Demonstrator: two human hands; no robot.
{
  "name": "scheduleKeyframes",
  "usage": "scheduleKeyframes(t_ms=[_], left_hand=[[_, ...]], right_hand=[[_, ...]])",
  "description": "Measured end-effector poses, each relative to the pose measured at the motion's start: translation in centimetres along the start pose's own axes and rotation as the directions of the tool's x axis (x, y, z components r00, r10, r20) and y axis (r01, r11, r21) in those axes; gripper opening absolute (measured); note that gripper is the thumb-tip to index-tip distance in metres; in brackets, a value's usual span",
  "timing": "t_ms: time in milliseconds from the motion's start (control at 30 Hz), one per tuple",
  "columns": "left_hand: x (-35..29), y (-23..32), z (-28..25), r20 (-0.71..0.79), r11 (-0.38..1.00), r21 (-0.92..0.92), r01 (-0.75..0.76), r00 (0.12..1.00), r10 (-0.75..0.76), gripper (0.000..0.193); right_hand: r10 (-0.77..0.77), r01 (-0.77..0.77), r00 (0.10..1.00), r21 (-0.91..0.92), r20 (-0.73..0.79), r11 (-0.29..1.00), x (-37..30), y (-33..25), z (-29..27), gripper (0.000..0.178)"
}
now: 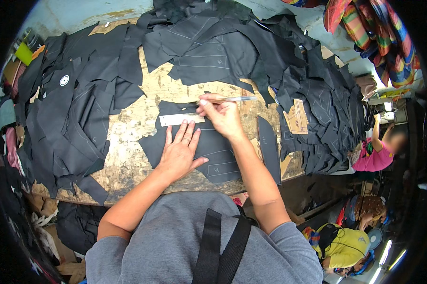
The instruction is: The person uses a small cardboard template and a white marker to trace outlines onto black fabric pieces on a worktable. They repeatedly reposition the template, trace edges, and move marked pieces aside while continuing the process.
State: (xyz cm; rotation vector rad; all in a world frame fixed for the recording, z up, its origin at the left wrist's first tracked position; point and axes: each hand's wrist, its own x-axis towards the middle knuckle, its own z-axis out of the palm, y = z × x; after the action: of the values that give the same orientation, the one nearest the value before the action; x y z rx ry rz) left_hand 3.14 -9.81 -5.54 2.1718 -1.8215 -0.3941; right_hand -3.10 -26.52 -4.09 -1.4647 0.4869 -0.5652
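Note:
A dark leather-like piece with pale outlines lies on the worn wooden table in front of me. On it rests a flat whitish rectangular strip, perhaps a template or short ruler. My left hand is spread flat, its fingertips at the strip's near edge. Just right of the strip, my right hand grips a clear-barrelled pen, whose back end points right. The pen's writing tip is hard to make out by my fingers.
Heaps of dark cut pieces cover the left, the back and the right. A brown card template lies on the right heap. Two people, in pink and yellow, sit to the right.

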Motion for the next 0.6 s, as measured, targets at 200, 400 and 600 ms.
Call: scheduleKeyframes(t_ms=[200, 400, 600], left_hand=[[0.2, -0.4, -0.7, 0.074, 1.0, -0.006, -0.02, 0.997, 0.021, 0.087], [0.1, -0.6, -0.2, 0.041, 0.999, -0.008, -0.036, 0.999, 0.036, 0.084], [0.0, -0.8, 0.2, 0.031, 0.995, -0.089, -0.04, 0.999, 0.043, 0.087]], right_hand=[[0.043, -0.001, 0.972, -0.18, 0.23, 0.984, -0.5, 0.5, 4.2, 0.011], [-0.11, 0.244, 0.934, -0.381, 0.34, 0.892, 0.4, 0.0, 5.9, 0.017], [-0.195, 0.335, 0.924, -0.453, 0.329, 0.826, 1.1, 0.3, 7.1, 0.018]])
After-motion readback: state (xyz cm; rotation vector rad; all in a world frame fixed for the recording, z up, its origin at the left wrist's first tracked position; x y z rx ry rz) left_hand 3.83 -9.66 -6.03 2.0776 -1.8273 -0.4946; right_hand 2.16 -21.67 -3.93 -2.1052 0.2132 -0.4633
